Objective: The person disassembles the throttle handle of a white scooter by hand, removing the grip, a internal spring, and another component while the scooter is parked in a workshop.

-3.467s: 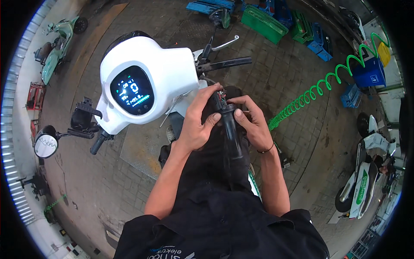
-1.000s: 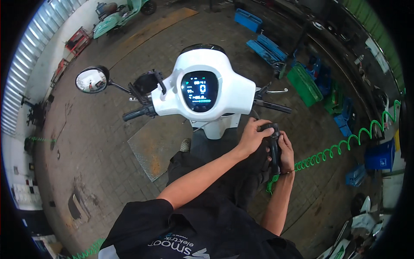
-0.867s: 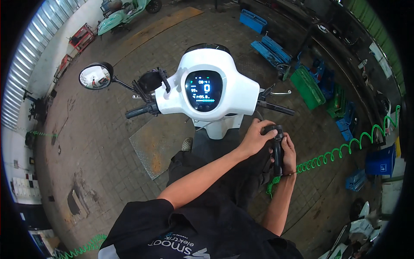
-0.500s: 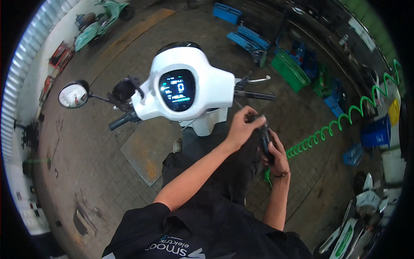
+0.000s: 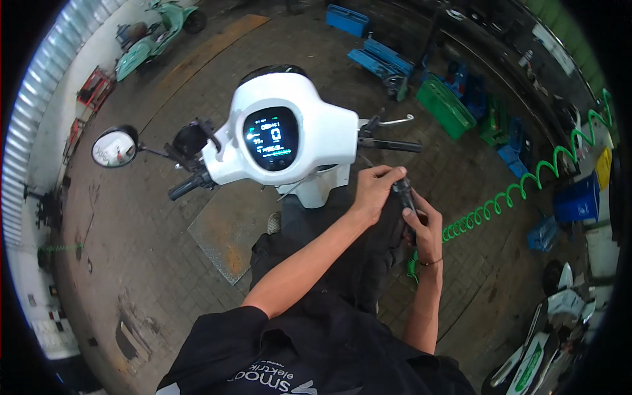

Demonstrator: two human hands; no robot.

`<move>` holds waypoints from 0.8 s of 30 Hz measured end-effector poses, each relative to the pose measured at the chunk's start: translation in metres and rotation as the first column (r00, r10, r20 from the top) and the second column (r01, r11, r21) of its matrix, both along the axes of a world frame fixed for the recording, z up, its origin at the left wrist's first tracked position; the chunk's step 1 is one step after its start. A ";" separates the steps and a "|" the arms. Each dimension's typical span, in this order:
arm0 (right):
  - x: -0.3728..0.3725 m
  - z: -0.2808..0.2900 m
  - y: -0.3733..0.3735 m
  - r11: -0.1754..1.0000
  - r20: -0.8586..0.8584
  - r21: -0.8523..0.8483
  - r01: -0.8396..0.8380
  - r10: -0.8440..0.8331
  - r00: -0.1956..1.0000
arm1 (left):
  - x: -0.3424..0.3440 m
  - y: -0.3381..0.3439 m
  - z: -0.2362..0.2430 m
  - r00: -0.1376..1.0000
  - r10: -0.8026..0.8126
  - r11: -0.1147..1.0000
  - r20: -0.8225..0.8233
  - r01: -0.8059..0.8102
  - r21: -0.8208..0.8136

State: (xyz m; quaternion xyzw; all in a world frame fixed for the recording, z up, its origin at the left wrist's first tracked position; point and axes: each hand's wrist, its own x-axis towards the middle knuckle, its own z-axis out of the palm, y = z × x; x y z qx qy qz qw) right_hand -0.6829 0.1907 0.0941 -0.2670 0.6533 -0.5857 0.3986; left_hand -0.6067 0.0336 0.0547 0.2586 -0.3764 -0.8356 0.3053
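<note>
Both hands are on a dark, slim cylindrical piece (image 5: 403, 191), held to the right of my lap; its exact kind is unclear. My left hand (image 5: 376, 193) pinches its upper end with thumb and fingers. My right hand (image 5: 428, 227) wraps its lower part, the thumb laid along it. Close by the right wrist hangs the end of a green coiled hose (image 5: 412, 264); whether it joins the held piece is hidden. Ahead is a white scooter front (image 5: 322, 131) with a lit display (image 5: 270, 138). Its thin dark right handlebar (image 5: 393, 145) and silver lever (image 5: 395, 121) lie just beyond my hands.
On the left are the scooter's black grip (image 5: 189, 185) and round mirror (image 5: 114, 146). A metal plate (image 5: 220, 237) lies on the floor. Blue toolboxes (image 5: 382, 59) and a green crate (image 5: 446, 105) stand at far right. Scooter parts (image 5: 533, 359) lie at lower right.
My left hand has shifted slightly right, its thumb and fingers now closer together at the piece's top end. The right hand has moved a little along with it.
</note>
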 end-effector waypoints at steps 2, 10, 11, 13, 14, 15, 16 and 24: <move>0.002 -0.011 -0.001 0.995 -0.239 -0.087 0.050 -0.070 0.969 | -0.002 0.003 -0.002 1.000 0.004 1.000 -0.012 -0.004 -0.009; 0.001 -0.026 -0.013 0.987 -0.497 -0.098 0.131 -0.163 0.853 | -0.002 0.016 0.011 0.990 0.101 0.979 0.101 -0.081 -0.189; -0.002 -0.025 -0.012 0.986 -0.498 -0.097 0.134 -0.165 0.851 | -0.004 0.016 0.009 0.995 0.086 0.989 0.054 -0.079 -0.129; -0.008 -0.019 -0.008 0.990 -0.382 -0.128 0.059 -0.104 0.918 | -0.004 0.011 0.003 0.998 0.059 0.997 -0.034 -0.060 -0.045; -0.007 -0.012 -0.007 0.989 -0.390 -0.123 0.082 -0.124 0.912 | -0.003 0.006 -0.004 0.996 0.036 0.999 -0.082 -0.038 -0.014; -0.003 -0.004 -0.007 0.992 -0.340 -0.123 0.035 -0.076 0.937 | -0.003 0.002 -0.004 0.995 -0.001 0.999 -0.100 0.005 0.039; -0.003 0.002 -0.005 0.992 -0.287 -0.128 -0.010 -0.027 0.957 | 0.000 -0.003 -0.005 0.987 -0.018 0.996 -0.162 0.033 0.088; -0.001 0.032 0.008 0.998 -0.068 0.058 -0.007 0.011 0.998 | 0.007 -0.009 0.017 0.973 -0.116 0.970 -0.200 0.154 0.186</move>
